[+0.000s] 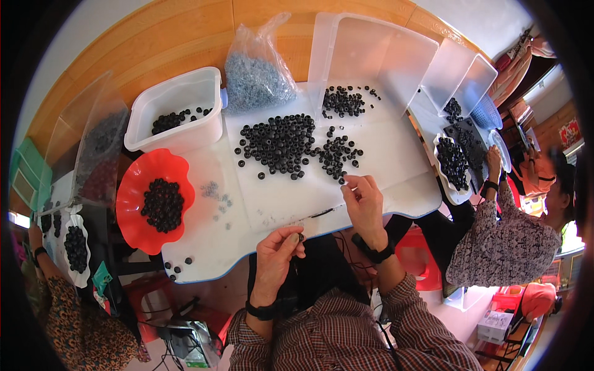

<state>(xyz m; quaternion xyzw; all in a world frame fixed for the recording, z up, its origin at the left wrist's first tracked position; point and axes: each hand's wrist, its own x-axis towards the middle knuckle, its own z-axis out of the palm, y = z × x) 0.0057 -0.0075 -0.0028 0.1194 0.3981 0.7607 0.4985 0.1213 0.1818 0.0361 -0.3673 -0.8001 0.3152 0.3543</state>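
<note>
My left hand [276, 252] is above the table's near edge, its thumb and fingers pinching a small black round part [301, 237]. My right hand [365, 207] reaches over the white table, thumb and forefinger closed at the near edge of a smaller black pile [334, 154]. Between those fingertips is a small black piece [342, 181], mostly covered by them. A larger heap of black ring-like parts [278, 145] spreads just left of that pile. Both wrists wear black bands.
A red wavy-edged bowl [129, 204] and a white tub [213, 127] hold black parts on the left. Behind the heap stands a clear bag of grey-blue pieces [257, 83]. A translucent bin [377, 52] lies tipped at the back. People work on both sides.
</note>
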